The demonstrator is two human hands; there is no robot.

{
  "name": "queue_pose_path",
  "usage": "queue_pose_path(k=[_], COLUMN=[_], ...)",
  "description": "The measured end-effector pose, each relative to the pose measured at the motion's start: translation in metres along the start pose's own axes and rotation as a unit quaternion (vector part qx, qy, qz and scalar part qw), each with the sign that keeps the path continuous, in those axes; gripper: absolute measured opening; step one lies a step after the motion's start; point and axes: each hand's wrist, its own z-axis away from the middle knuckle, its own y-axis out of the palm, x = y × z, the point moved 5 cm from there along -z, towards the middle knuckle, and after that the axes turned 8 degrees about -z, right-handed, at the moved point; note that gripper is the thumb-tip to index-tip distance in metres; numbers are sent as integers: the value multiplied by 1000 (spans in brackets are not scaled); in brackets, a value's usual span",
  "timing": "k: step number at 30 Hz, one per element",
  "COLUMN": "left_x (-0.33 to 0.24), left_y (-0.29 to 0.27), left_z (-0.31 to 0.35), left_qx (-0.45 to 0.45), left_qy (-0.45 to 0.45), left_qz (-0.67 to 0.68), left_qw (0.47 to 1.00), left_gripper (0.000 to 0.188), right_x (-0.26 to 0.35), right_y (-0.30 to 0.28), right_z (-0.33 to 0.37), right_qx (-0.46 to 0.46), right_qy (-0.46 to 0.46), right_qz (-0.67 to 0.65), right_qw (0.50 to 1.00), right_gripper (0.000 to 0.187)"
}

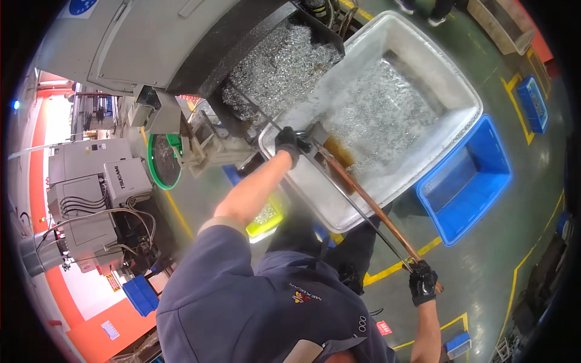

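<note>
In black gloves, both my hands work at a long thin metal rod [357, 207]. My left hand [290, 145] is closed around its middle, over the near left rim of a large white tub [305, 196]. The rod's far end reaches into curly metal shavings [278, 66] in a dark machine chute. At lower right, my right hand [422, 282] is closed at the rod's near end. A copper-brown tool handle [374, 206] runs beside the rod to that hand; whether the fingers also wrap it I cannot tell. Its dark head rests in the tub, by more shavings [387, 115].
A blue bin [469, 193] stands right of the tub. The grey machine [139, 42] rises at upper left. Below it are a green-rimmed round container [163, 162] and a yellow-green tray [266, 219]. Another person's feet [436, 21] show at the top.
</note>
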Motion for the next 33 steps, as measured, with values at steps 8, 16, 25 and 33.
queue_pose_path(k=[8,16,25,33], left_x=[33,91,112,25], left_y=[-34,40,102,147], left_z=[86,128,195,121], left_qx=[-2,47,100,120], left_qy=[-44,-51,9,3], left_qz=[72,86,-35,-78], left_qw=[996,994,994,990], left_gripper=[56,63,61,50], right_x=[-99,-189,-266,-142], right_y=[50,47,90,122], right_z=[31,72,166,126], right_qx=[35,-41,19,143], right_qy=[372,245,472,238], right_qz=[-665,-292,-647,-603], right_qw=[647,924,598,748], right_gripper=[22,28,22,17])
